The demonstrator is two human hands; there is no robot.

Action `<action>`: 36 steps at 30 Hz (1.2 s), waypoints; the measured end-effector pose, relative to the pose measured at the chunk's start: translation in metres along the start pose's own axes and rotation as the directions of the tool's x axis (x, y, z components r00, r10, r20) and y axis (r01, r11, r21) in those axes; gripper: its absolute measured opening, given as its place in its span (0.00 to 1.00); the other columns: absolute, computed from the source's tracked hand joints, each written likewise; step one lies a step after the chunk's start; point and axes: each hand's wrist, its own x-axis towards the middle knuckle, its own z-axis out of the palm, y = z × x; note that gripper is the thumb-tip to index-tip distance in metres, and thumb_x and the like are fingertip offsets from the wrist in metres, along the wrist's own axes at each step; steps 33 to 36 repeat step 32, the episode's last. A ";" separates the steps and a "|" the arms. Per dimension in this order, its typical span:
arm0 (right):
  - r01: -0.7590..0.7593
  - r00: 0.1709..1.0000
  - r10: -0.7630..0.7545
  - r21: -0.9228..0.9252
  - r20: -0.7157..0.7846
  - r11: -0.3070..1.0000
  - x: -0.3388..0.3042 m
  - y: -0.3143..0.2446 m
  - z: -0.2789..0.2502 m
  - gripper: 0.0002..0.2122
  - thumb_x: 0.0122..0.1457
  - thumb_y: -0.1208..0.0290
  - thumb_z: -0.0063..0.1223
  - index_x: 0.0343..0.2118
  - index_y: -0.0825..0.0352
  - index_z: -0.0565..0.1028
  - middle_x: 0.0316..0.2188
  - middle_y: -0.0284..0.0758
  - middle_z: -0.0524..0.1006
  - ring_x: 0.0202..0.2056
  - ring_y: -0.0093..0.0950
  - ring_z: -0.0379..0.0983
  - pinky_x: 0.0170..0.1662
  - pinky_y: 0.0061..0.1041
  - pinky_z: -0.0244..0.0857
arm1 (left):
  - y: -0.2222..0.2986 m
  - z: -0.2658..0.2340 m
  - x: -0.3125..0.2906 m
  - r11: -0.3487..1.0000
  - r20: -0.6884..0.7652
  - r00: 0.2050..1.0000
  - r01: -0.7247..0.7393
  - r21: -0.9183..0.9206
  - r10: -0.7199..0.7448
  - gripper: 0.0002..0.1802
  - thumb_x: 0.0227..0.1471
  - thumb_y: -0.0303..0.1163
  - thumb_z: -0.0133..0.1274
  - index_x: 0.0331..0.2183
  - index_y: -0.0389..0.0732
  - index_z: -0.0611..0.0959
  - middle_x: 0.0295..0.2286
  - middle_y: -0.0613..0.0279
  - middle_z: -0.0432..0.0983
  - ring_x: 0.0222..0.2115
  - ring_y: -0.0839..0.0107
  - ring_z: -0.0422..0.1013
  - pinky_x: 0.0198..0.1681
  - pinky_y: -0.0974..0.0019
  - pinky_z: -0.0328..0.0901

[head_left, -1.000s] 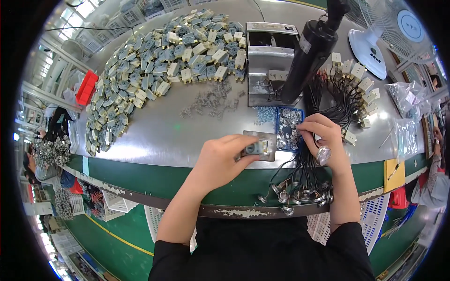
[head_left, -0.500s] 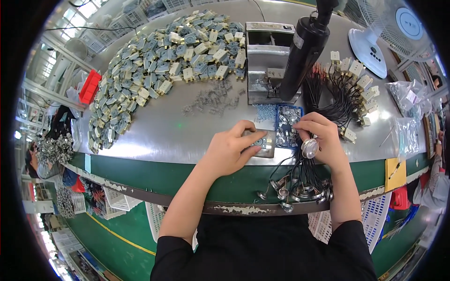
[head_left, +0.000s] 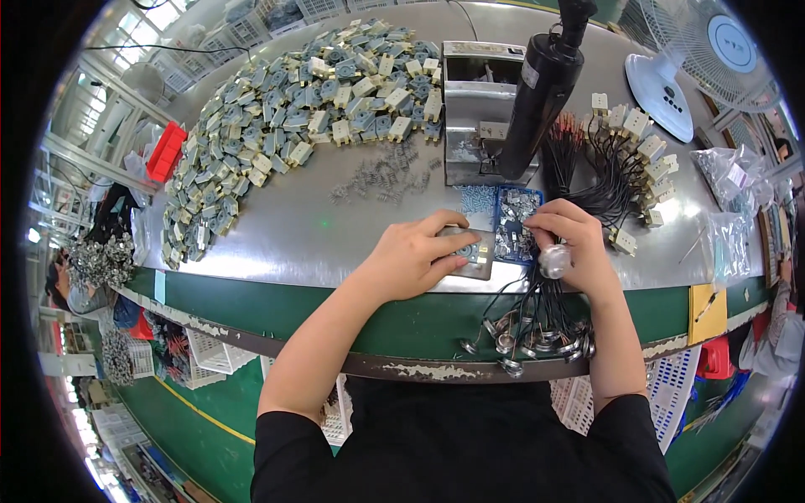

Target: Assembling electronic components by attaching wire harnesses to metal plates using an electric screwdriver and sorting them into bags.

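Observation:
My left hand [head_left: 412, 258] is closed at the fingertips over a small flat metal plate [head_left: 480, 267] with a grey part [head_left: 467, 251] set in it, near the bench's front edge. Its thumb and fingers grip that part. My right hand [head_left: 579, 248] pinches at the right rim of a blue tray [head_left: 501, 255] full of small metal pieces; what is between its fingertips is too small to make out. A round silver metal cap [head_left: 554, 261], blurred, lies against its palm and curled fingers. Below hang black wires with several more round silver caps [head_left: 547, 339].
A large heap of grey and cream plastic housings [head_left: 335, 101] covers the back left, with loose springs [head_left: 386, 176] before it. A black cylindrical tool [head_left: 543, 105] hangs beside a metal box [head_left: 478, 96]. Wired cream connectors [head_left: 641, 151] and a fan [head_left: 662, 92] stand right.
My left hand has drawn slightly left, and its elbow has swung outward. My right hand stays almost in place; the silver cap at it is now blurred. The whole view has shifted slightly.

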 end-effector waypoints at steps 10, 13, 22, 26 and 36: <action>0.027 0.980 -0.021 0.030 -0.197 0.999 -0.002 0.002 0.002 0.10 0.54 0.87 0.65 0.38 0.69 0.84 0.36 0.39 0.82 0.36 0.33 0.81 0.40 0.27 0.74 | 0.000 0.000 -0.003 0.993 0.021 0.998 0.066 -0.095 -0.065 0.20 0.55 0.34 0.65 0.51 0.48 0.87 0.49 0.57 0.78 0.40 0.59 0.79 0.42 0.58 0.74; 0.000 0.942 0.035 0.105 -0.334 0.994 -0.002 0.004 0.002 0.08 0.55 0.88 0.64 0.37 0.71 0.82 0.36 0.39 0.82 0.37 0.29 0.80 0.41 0.24 0.72 | 0.007 -0.001 -0.005 0.964 0.021 0.991 0.136 -0.227 -0.134 0.21 0.55 0.31 0.65 0.52 0.45 0.87 0.49 0.54 0.77 0.34 0.63 0.77 0.40 0.60 0.72; -0.003 0.951 0.024 0.071 -0.310 0.997 0.000 0.006 -0.006 0.10 0.52 0.90 0.64 0.36 0.71 0.82 0.33 0.39 0.82 0.34 0.28 0.80 0.37 0.22 0.71 | 0.012 0.007 0.002 0.888 -0.056 0.920 0.357 -0.291 -0.388 0.21 0.50 0.29 0.69 0.46 0.38 0.83 0.35 0.59 0.77 0.19 0.73 0.66 0.27 0.69 0.63; 0.000 0.959 0.016 0.057 -0.282 0.998 0.002 0.007 -0.005 0.10 0.51 0.91 0.63 0.35 0.70 0.82 0.32 0.39 0.82 0.33 0.28 0.80 0.36 0.22 0.71 | 0.009 0.015 -0.008 0.938 -0.133 0.952 0.235 -0.254 -0.275 0.21 0.47 0.28 0.71 0.45 0.39 0.84 0.41 0.57 0.80 0.17 0.73 0.66 0.24 0.69 0.64; -0.046 0.964 0.054 0.036 -0.261 0.998 0.003 0.007 -0.003 0.10 0.51 0.89 0.63 0.35 0.69 0.82 0.33 0.38 0.82 0.34 0.31 0.81 0.38 0.25 0.73 | -0.001 0.024 -0.020 0.979 -0.116 0.985 0.103 -0.178 -0.124 0.25 0.45 0.32 0.75 0.47 0.43 0.85 0.51 0.55 0.78 0.27 0.68 0.79 0.30 0.66 0.75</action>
